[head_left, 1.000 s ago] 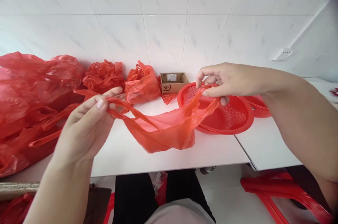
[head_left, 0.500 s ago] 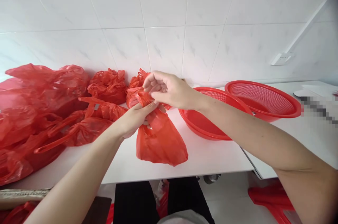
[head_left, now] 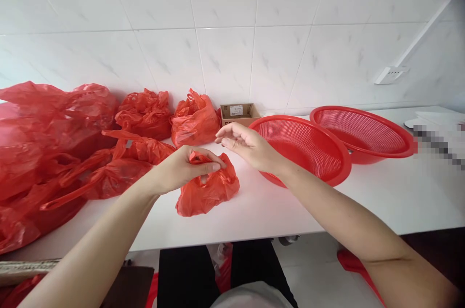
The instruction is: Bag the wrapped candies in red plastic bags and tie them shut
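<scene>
My left hand (head_left: 189, 166) grips the top of a red plastic bag (head_left: 209, 195), thumb pressed against the fingers. The bag hangs low over the front part of the white table; whether it touches the surface I cannot tell, and its contents are hidden. To the right, my right hand (head_left: 249, 146) is held in the air with nothing in it, its fingers loosely curved and the palm turned toward the bag. It is near the left rim of a red mesh basket (head_left: 301, 148).
Several filled red bags (head_left: 54, 143) crowd the table's left side, and another tied bag (head_left: 195, 121) stands by the wall. Beside it is a small open cardboard box (head_left: 240, 113). A second red basket (head_left: 363, 133) lies farther right, below a wall socket (head_left: 391, 75).
My right hand has let go of the bag and moved right and down, away from it. The bag has been gathered into a smaller bundle in my left hand. The cardboard box is uncovered.
</scene>
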Demonstrator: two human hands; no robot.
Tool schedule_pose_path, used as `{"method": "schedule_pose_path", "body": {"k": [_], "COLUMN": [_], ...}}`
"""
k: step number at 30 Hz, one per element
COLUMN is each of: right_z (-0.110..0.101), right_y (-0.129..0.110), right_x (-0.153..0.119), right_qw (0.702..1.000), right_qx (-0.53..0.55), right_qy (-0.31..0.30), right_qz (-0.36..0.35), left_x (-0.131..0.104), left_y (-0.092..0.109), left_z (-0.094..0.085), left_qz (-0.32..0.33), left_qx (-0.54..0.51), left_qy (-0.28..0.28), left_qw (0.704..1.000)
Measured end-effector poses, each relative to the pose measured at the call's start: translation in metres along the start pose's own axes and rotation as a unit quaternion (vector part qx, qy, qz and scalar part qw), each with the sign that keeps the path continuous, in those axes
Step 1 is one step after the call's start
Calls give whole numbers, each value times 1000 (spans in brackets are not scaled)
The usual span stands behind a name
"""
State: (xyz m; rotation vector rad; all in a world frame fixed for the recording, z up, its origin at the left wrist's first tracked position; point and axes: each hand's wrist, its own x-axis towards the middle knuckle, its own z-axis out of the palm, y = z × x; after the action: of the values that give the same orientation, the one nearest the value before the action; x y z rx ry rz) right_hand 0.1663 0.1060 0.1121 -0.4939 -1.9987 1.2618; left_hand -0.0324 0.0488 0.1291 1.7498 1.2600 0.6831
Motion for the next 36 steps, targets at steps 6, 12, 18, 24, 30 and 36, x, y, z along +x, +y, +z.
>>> {"method": "schedule_pose_path", "body": {"k": [6, 12, 18, 24, 30, 36], "right_z": [22, 19, 26, 12, 7, 47], "right_y": [41, 44, 35, 35, 71, 90], "right_x": [3, -9, -22, -66, -114, -99], "right_qw": [999, 981, 994, 932, 927, 951], "right_qx": [24, 94, -61, -360, -361, -251], "right_qy": [-25, -136, -72, -21, -74, 117], "right_qz": [38, 104, 61, -40, 69, 139], "left_x": [-7, -19, -25, -66, -104, -72], "left_y": [-13, -39, -47, -103, -148, -123], "left_z": [19, 42, 35, -12, -23, 9], "left_qz": [48, 221, 226, 64, -161, -36], "left_qx": [235, 432, 398, 368, 331, 264], "left_qy": [146, 223, 224, 192, 120, 184], "left_qw": [960, 845, 860, 908, 922, 946]}}
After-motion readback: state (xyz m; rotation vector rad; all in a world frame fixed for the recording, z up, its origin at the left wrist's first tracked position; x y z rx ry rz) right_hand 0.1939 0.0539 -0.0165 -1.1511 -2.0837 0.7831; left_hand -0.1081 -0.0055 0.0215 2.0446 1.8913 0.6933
